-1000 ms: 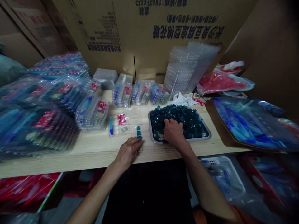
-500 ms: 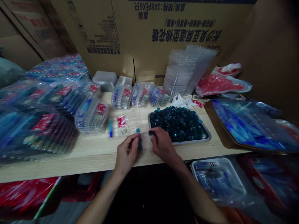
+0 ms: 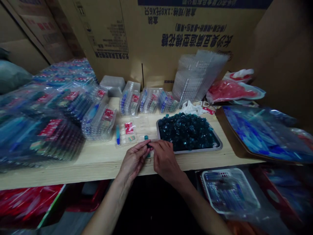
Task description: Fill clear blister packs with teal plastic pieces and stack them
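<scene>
My left hand (image 3: 134,158) and my right hand (image 3: 165,158) meet at the front of the wooden table, over a clear plastic tray. Their fingertips pinch a small dark teal piece (image 3: 148,145) between them. Another teal piece (image 3: 146,137) lies in the clear tray just beyond my fingers. Beside my right hand is a grey tray (image 3: 221,146) heaped with dark teal pieces (image 3: 186,130). To the left sits a clear pack (image 3: 124,132) with a blue stick and a red packet in it.
Stacks of filled clear packs (image 3: 56,130) cover the table's left side, with smaller stacks (image 3: 129,99) at the back. Clear trays (image 3: 189,78) stand by the large carton (image 3: 156,58). At the right is a box of blue packets (image 3: 259,130); a white basket (image 3: 230,189) sits below.
My right hand has moved left from the grey tray's edge to my left hand, and the fingertips now meet. The whole view has shifted slightly.
</scene>
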A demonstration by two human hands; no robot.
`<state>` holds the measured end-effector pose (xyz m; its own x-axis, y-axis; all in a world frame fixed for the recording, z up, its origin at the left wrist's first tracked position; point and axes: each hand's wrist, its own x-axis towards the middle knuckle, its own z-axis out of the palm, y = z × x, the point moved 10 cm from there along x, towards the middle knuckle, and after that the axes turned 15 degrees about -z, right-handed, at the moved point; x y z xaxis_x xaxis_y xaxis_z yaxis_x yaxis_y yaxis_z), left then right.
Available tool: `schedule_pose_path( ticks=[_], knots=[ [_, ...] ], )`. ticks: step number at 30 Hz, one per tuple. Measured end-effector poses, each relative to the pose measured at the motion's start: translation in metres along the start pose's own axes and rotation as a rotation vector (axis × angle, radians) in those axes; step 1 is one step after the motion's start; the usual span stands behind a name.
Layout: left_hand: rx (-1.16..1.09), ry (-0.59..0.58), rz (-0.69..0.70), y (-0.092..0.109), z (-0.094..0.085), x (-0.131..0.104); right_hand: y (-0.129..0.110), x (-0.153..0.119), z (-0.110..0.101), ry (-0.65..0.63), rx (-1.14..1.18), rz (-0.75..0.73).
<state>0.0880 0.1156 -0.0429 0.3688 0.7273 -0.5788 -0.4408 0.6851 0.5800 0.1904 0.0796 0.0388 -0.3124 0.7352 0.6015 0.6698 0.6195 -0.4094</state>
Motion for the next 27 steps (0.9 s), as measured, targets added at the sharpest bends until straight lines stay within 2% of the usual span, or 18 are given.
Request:
schedule_pose_path(
  ticks=[6,12,16,19,21,24,27],
  knots=[
    [0.002,-0.004,0.07,0.007,0.003,-0.009,-0.013,0.0,0.001,0.034,-0.004,-0.019],
    [0.003,0.04,0.093,0.005,-0.006,-0.009,0.0,-0.004,0.003,0.115,0.182,0.077],
    [0.016,0.037,0.105,0.006,-0.007,-0.01,-0.004,-0.001,0.007,0.078,0.207,0.06],
    [-0.013,0.088,0.125,0.008,-0.013,-0.011,-0.01,0.0,0.005,0.084,0.161,0.038],
    [0.012,0.143,0.164,0.012,-0.021,-0.014,-0.007,-0.003,0.007,0.096,0.232,0.057],
    [0.303,0.239,0.308,0.025,-0.03,-0.024,0.015,-0.017,0.02,0.097,0.433,0.208],
    [0.812,0.237,0.565,0.033,-0.015,-0.039,0.038,-0.041,0.034,0.075,0.483,0.391]
  ],
)
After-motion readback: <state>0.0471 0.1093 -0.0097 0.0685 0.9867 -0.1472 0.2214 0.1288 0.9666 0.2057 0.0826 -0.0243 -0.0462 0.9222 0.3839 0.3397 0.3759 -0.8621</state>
